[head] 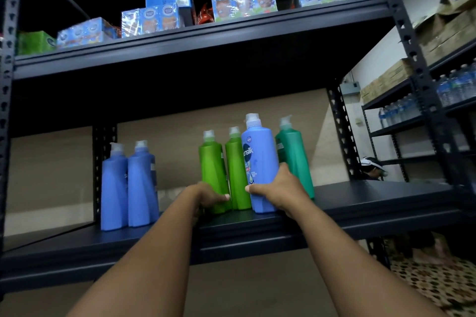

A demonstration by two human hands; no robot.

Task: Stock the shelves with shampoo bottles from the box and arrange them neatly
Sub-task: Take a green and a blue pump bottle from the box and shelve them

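Right hand (279,192) wrapped around the lower body of the blue shampoo bottle (260,162), thumb across its front face and fingers around the right side; left hand (210,197) closed low on the nearer of two lime-green bottles (213,172), thumb lying across its base. Both bottles stand upright on the dark metal shelf (360,203), near its front edge.

Handling, as I judge it: the blue bottle is a tall, full-size rigid plastic container, probably full and so fairly heavy, with a smooth glossy skin that could slide in my palm. Its waisted, flattened body gives the best purchase low and across the broad faces, where I have it; a hold near the pump cap would let it tip.

Appearance: mid-blue body, white pump-style cap, and a dark-blue oval label with white lettering on the front. It stands touching the second lime-green bottle (238,175) on its left and just in front of a darker teal-green bottle (296,159) on its right. Two more blue bottles (128,185), labels turned away, stand together well apart to the left. The supply box is out of view.
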